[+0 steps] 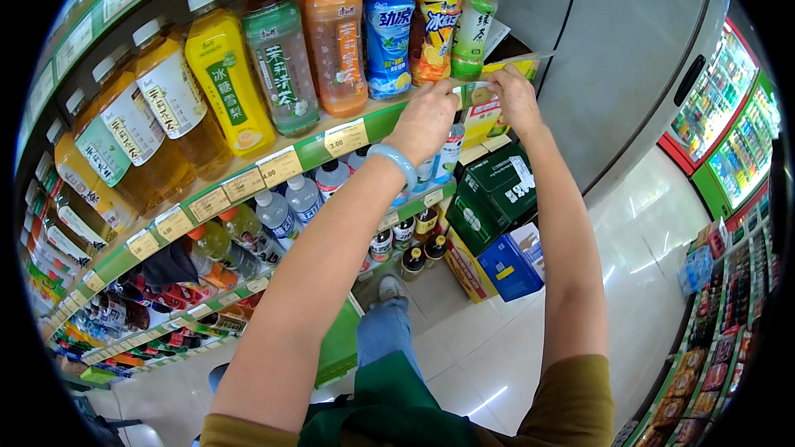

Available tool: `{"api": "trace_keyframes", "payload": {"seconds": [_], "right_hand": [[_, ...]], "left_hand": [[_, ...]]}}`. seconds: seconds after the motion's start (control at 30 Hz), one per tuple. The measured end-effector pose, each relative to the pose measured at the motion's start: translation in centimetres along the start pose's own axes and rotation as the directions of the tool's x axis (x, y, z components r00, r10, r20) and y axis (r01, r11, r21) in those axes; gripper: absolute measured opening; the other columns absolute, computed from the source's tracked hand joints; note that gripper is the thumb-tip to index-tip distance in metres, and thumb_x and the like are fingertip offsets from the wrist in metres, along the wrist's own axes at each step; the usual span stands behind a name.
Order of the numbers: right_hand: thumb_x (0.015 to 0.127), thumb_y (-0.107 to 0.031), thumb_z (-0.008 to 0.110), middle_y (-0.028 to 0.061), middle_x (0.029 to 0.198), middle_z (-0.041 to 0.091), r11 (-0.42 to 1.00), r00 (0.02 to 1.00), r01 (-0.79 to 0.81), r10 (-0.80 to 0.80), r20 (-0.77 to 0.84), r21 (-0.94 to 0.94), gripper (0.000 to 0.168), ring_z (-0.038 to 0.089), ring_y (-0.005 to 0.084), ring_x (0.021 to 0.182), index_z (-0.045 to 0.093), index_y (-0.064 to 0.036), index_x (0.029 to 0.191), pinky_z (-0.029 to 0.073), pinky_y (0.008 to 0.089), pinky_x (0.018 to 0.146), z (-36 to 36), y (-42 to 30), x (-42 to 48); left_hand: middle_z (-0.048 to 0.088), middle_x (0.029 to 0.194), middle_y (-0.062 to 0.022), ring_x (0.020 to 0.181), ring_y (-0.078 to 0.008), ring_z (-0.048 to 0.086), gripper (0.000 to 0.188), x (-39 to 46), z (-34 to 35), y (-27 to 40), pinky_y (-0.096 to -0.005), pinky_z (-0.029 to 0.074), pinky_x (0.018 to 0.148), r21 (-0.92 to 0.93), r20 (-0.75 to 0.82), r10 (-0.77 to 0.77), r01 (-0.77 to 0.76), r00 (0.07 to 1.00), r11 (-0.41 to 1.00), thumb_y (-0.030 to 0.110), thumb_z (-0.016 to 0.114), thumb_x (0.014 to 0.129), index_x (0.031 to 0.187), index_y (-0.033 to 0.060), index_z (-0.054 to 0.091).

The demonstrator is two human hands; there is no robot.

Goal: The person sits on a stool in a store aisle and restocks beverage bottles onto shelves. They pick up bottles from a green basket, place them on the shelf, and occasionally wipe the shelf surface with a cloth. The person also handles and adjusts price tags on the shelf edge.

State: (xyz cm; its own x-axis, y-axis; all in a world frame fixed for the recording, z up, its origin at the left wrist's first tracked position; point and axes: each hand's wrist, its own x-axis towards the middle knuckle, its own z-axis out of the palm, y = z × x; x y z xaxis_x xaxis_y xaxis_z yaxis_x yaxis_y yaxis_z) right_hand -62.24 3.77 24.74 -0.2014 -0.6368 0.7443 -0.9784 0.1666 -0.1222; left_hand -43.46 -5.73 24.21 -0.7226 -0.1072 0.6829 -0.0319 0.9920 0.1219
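Observation:
My left hand (pixel 425 119), with a pale bangle (pixel 395 163) at its wrist, is at the green shelf-edge strip (pixel 376 122), its fingers bent together just below a bottle of iced tea (pixel 436 25). My right hand (pixel 512 96) is at the right end of the same strip, thumb and fingers pinched at a small price label (pixel 482 95). Whether the left fingers grip anything is hidden. Behind the hands stand a green tea bottle (pixel 476 22) and a blue drink bottle (pixel 389 31). A yellow printed sheet or packet (pixel 481 126) lies beside and below my right hand.
Bottled drinks line the shelf to the left, with an orange bottle (pixel 336 43) among them. Lower shelves hold more bottles. Green cartons (pixel 497 192) and a blue box (pixel 506 270) are stacked at the shelf's end, near a grey cabinet (pixel 596 62). Drinks coolers (pixel 714 105) stand at the far right.

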Motion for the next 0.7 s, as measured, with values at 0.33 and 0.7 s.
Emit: {"api": "trace_keyframes", "payload": {"seconds": [0.33,0.7], "right_hand": [[0.082,-0.010,0.059,0.0157,0.078,0.061,0.961,0.978,-0.140,0.096,0.186,0.239,0.013,0.060,0.0308,0.075,0.059,0.000,0.090,0.047,0.0364,0.068,-8.6,-9.2,-1.9],[0.087,-0.006,0.056,0.0014,0.075,0.060,0.482,0.801,-0.536,0.030,0.598,0.694,0.012,0.053,0.0058,0.065,0.060,0.002,0.095,0.044,0.0211,0.057,-12.4,-22.9,-13.9]], "left_hand": [[0.061,0.097,-0.0138,0.085,-0.0226,0.062,0.029,-5.1,-5.0,4.0,-0.0329,0.051,0.075,-0.623,-0.055,-0.401,0.283,0.914,0.730,0.006,0.056,0.086,0.113,-0.0046,0.053],[0.065,0.092,-0.0137,0.075,-0.0179,0.066,0.022,-19.6,-14.4,12.2,-0.0268,0.056,0.066,-0.816,0.505,-0.445,0.577,0.740,0.034,0.010,0.050,0.093,0.107,-0.0071,0.055]]}}
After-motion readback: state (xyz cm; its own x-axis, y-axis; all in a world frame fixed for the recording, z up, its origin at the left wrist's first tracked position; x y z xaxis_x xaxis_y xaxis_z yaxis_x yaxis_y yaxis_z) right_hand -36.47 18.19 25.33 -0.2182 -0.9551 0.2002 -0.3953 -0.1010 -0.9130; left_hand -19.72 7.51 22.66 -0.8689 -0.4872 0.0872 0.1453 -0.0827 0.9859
